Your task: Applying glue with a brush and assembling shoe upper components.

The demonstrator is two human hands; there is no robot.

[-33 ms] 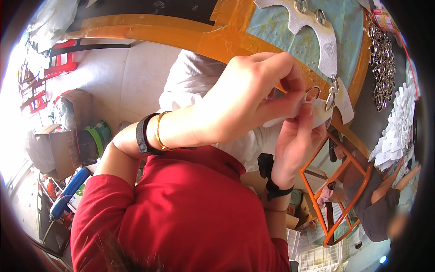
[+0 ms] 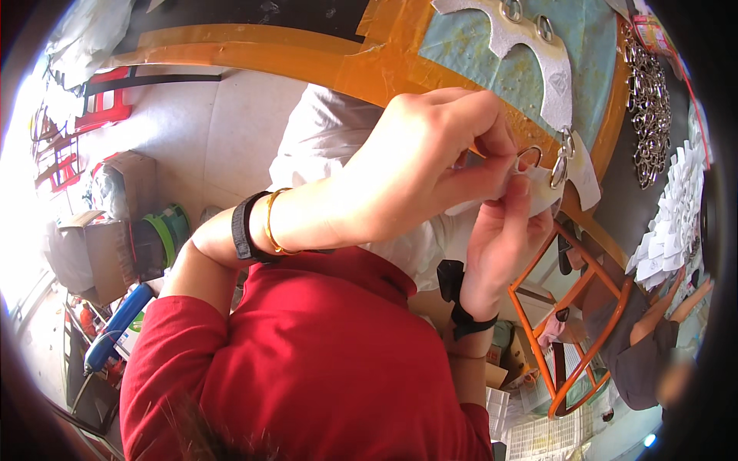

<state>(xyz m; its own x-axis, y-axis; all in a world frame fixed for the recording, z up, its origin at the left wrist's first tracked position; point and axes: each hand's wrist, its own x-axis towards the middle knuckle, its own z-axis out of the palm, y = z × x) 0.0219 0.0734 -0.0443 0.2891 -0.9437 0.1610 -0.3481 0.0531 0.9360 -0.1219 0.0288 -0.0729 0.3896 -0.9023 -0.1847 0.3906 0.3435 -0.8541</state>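
My left hand (image 2: 438, 161) reaches across from the left, its thumb and fingers closed on a white strip (image 2: 542, 190). From below, my right hand (image 2: 503, 242) pinches the same strip between thumb and fingers. A thin metal ring (image 2: 530, 156) stands up at the strip beside my left fingertips. Just right of it are shiny oval metal rings (image 2: 560, 170), near a white flap (image 2: 586, 175). On the table's blue sheet (image 2: 461, 54) lies a curved whitish piece (image 2: 555, 84) with metal rings along it. My left fingers partly hide the strip's left end.
A pile of metal rings (image 2: 649, 115) and a stack of white pieces (image 2: 667, 211) lie at the right of the table. Orange tape (image 2: 254, 42) covers the table edge. An orange metal frame (image 2: 565, 392) stands at the lower right, near another person (image 2: 630, 338). Boxes (image 2: 104, 253) stand at the left.
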